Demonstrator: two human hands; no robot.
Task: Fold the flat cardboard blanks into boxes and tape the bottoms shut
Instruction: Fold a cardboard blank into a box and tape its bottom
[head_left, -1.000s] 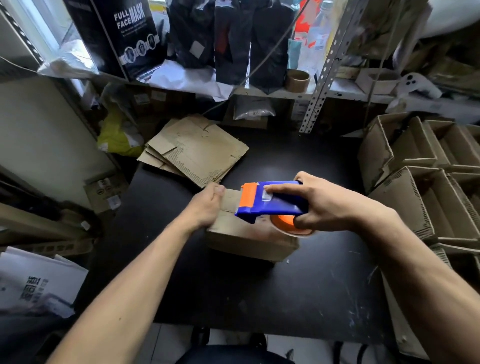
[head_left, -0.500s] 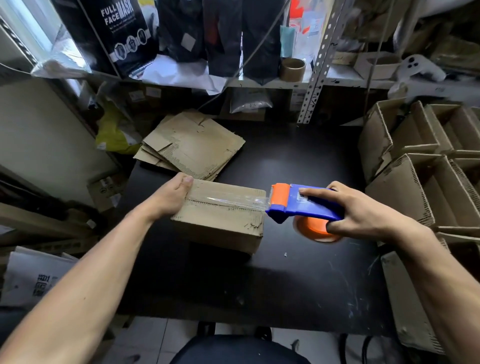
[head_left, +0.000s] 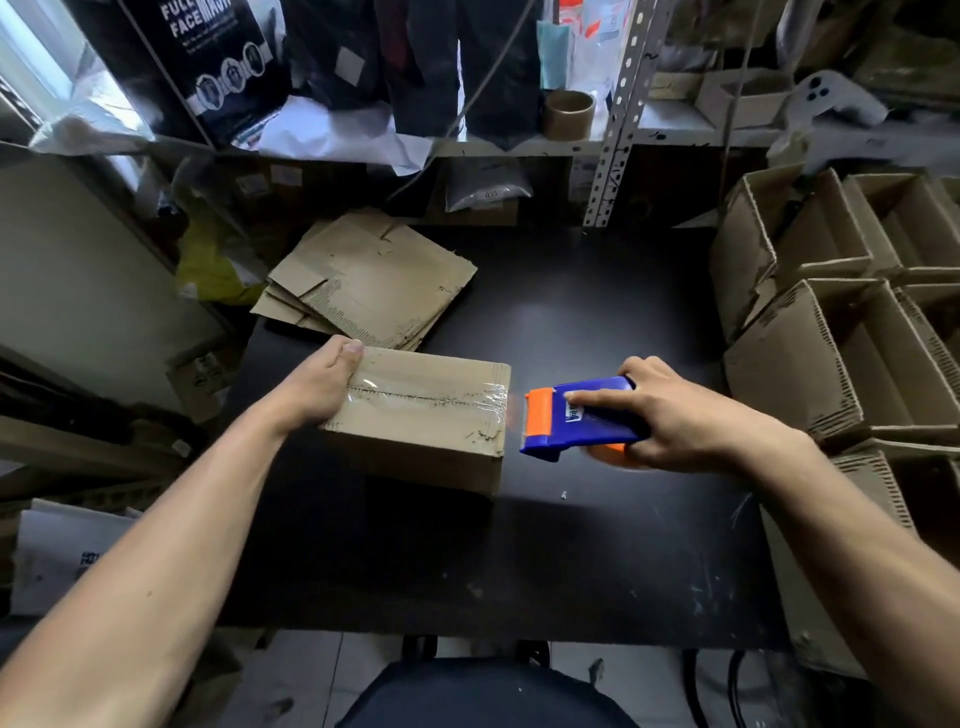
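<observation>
Since the earlier frame the tape dispenser (head_left: 582, 415) has been drawn back toward the box (head_left: 423, 415), so that its orange front edge is now seen just beside the box's right end, where before it was held further off with a strip of tape stretched between; the box itself is turned slightly, and the strip is no longer seen spanning the gap.

Largest first, the black worktop (head_left: 571, 545) is seen carrying everything. To the right, a group of finished boxes (head_left: 841, 332) is stacked with open tops showing, against the worktop's right edge. At the back left a pile of flat blanks (head_left: 369, 280) is laid, fanned a little, just behind the box. A shelf (head_left: 519, 148) is fixed above the back of the worktop, and a roll of brown tape (head_left: 569, 114) is stood on it.

The box is set left of the worktop's middle, closed face up. Clear tape (head_left: 426, 395) is laid along its centre seam from left to right and is wrinkled where it is folded over the right edge.

The left hand (head_left: 324, 387) is clasped over the box's left end, thumb on the top face, fingers wrapped down the side. The right hand (head_left: 670, 415) is closed around the blue dispenser, forefinger laid straight along its top, the orange roll partly hidden under the palm.
</observation>
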